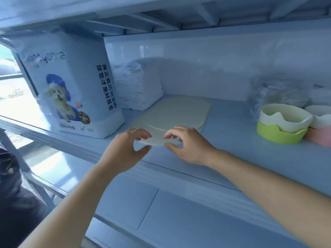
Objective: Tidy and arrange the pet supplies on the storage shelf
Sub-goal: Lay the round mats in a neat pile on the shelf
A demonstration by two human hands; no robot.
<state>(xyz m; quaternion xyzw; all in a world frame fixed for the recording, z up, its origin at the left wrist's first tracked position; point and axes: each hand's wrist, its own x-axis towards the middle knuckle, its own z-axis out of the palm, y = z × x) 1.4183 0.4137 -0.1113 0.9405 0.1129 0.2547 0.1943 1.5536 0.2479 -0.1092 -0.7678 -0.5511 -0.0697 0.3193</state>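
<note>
- The pad bag point(71, 86) stands upright at the left end of the shelf point(232, 158), dog print facing out (sensible, the label reads from the front).
- The folded white pads point(138, 86) are stacked just beside the bag, pushed to the back wall; we judge like is grouped with like.
- The left hand point(125, 147) is at the near left edge of the mats, with fingers curved and the thumb held apart below. There is a clear gap, so we see no grip.
- The cream mats point(179, 111) lie flat mid-shelf, layered but not squared, with the near edge toward the shelf front.
- The right hand point(186, 145) has thumb and forefinger pinching the mats' near edge and the other fingers loosely curled. We judge it is about to straighten or shift the pile.
- A cream bowl point(284, 117) is nested in a green bowl point(279, 135) near the right end to save room.
- A pink bowl point(317, 138) touches them at the frame edge, with something pale inside, but it is cut off.
</note>
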